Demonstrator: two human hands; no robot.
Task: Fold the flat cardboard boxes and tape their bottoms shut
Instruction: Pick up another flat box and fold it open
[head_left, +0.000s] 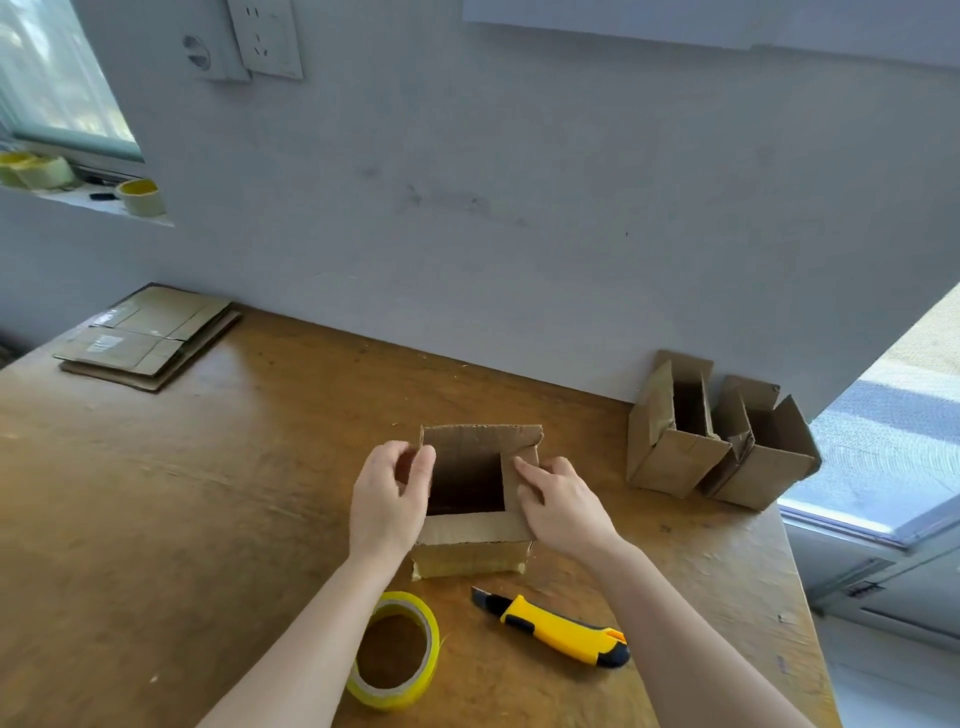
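Observation:
A small cardboard box (470, 535) stands upright in the middle of the wooden table (156, 493), its top open and yellowish tape along its lower edge. My left hand (387, 499) pinches the box's left flap between thumb and fingers. My right hand (563, 501) lies on the right flap with its fingers pressing it. A roll of yellow tape (396, 649) lies flat near the front, just under my left forearm. A yellow and black utility knife (558, 626) lies to the right of the roll.
Two folded boxes (670, 441) (758, 457) stand open against the wall at the back right. A stack of flat boxes (150, 335) lies at the back left corner. Spare tape rolls (140, 196) sit on the window sill. The table's right edge drops off beside the boxes.

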